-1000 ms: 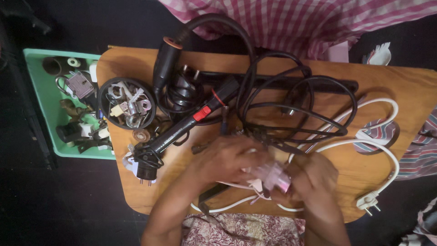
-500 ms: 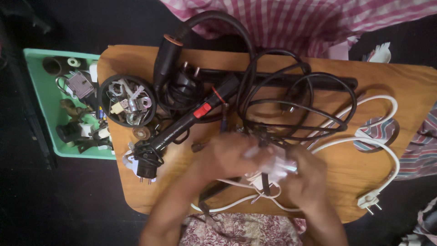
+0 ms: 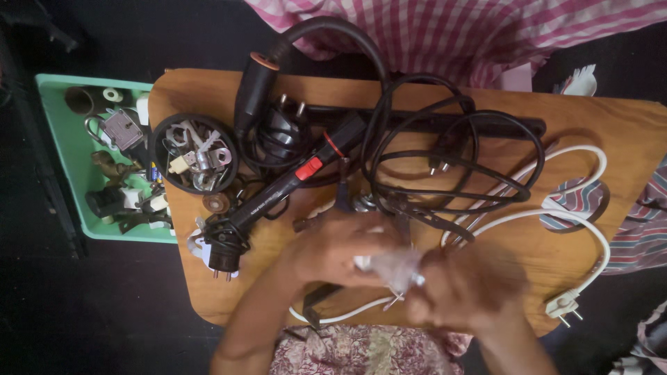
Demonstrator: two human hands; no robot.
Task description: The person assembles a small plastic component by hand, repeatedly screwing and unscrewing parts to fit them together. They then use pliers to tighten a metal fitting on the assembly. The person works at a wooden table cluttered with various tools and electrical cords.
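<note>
My left hand and my right hand meet over the near edge of a small wooden table. Between them they grip a small pale object, whitish and blurred, with a thin metal pin showing beneath it. What the object is I cannot tell. Both hands are blurred by motion. A white cable runs from under my hands out to a white plug at the right edge.
A tangle of black cables and a black rod-shaped tool with a red switch lie beyond my hands. A round black dish of metal parts stands left. A green tray of small parts sits beside the table. A person in pink checked cloth is opposite.
My hands have shifted slightly right and nearer to me while turning the pale object between them. The cables and tools on the table have stayed where they were.
</note>
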